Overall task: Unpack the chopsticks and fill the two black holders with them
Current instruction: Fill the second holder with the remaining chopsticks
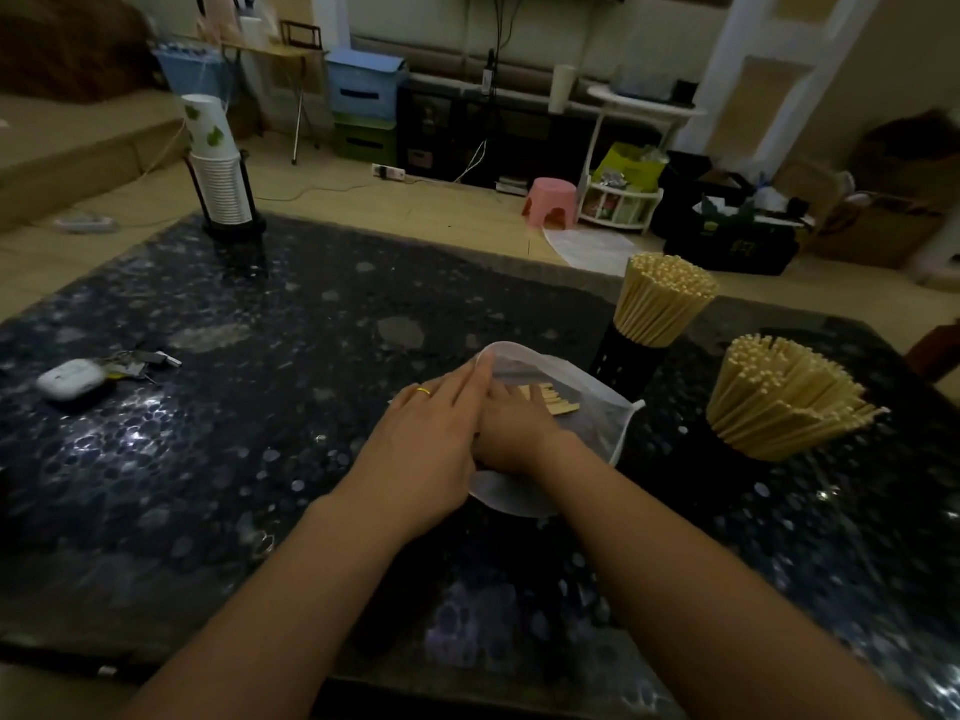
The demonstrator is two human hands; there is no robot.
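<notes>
Hands point(467, 433) in clear bag point(587, 387), bamboo chopsticks point(556, 400)

The dark pebbled surface point(291, 356) lies open across its middle and left, giving wide passage there. On the right two black holders stand close together, the far holder point(626, 363) and the near holder point(727, 439), each bristling with chopsticks that fan outward and narrow the gap between them. The clear bag point(582, 387) lies just left of the far holder, with both hands on it. At the far left corner a cup stack point(221, 179) rises tall. An earbud case point(70, 379) and keys point(140, 361) lie low near the left edge.
</notes>
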